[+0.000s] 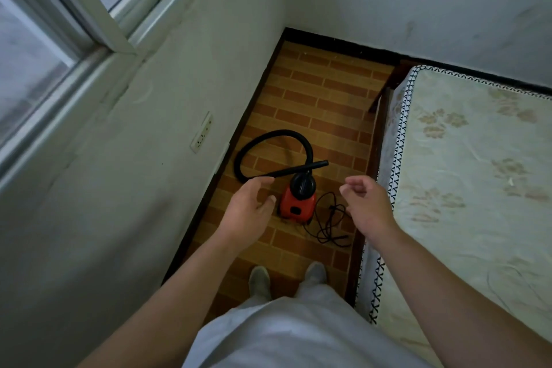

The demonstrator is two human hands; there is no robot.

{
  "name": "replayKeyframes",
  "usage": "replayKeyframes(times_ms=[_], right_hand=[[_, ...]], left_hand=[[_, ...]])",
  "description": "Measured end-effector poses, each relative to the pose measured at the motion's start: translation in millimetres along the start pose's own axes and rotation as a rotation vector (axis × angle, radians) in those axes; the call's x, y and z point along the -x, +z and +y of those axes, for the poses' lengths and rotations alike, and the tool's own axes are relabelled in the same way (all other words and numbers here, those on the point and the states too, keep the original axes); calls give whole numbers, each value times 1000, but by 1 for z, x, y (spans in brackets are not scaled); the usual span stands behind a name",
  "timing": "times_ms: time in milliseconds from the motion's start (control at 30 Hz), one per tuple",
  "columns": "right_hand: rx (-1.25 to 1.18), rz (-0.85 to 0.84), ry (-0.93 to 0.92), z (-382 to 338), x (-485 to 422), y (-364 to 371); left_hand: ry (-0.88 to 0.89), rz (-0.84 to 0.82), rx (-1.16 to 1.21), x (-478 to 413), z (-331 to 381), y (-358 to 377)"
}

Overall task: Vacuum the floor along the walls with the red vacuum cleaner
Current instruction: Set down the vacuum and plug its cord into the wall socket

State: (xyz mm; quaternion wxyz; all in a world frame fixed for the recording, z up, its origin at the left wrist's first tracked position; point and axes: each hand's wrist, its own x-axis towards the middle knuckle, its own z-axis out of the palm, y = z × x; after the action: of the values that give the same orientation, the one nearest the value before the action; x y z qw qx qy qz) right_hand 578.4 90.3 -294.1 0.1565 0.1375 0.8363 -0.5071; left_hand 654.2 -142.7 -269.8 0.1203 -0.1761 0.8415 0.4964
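A small red vacuum cleaner (298,202) with a black top stands on the brick-patterned floor (322,92) in a narrow strip between wall and bed. Its black hose (270,136) loops to the left and ends in a black nozzle tube (301,169) lying across the top. A black power cord (330,222) lies tangled on the floor to its right. My left hand (249,209) hovers just left of the vacuum, fingers apart and empty. My right hand (366,203) hangs above the cord, fingers loosely curled, holding nothing.
A white wall (143,158) with a socket (202,132) and a window above runs along the left. A mattress (466,173) on a dark frame borders the right. A dark skirting (334,42) marks the far corner. My feet (260,281) stand behind the vacuum.
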Motion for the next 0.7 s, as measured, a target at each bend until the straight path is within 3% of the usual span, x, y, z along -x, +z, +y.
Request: replayKeyframes(times_ms=[367,700], right_hand=[[-56,58,148,53,-59,-59],[-28,45,394,125,-116,-58]], left_hand=[[-49,-6,-22,-34,23,68],[-133,-227,-131,-113,7,144]])
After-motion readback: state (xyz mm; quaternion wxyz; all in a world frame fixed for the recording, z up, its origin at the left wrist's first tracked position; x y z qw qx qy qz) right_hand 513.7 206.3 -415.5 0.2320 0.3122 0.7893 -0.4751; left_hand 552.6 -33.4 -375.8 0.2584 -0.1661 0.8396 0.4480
